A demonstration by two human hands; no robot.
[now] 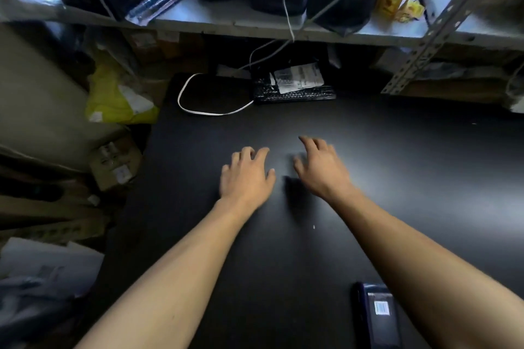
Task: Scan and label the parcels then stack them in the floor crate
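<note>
I had the left hand (247, 176) and right hand (320, 167) over mid-worktop (411, 156), fingers loosely spread, holding nothing. One black parcel (292, 85) lay at the far edge; fetching it for scanning looked next, a forward reach.

A parcel (295, 87) lies at the table's (397, 150) far edge, beneath the shelf (226, 20).

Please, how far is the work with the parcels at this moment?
Done: the black parcel at the table's far edge already bears a white label; whether it was scanned cannot be told. In hand: nothing; the left hand and right hand hover open over the bare table. Left: that parcel is not yet stacked. The floor crate is not clearly in view.
</note>
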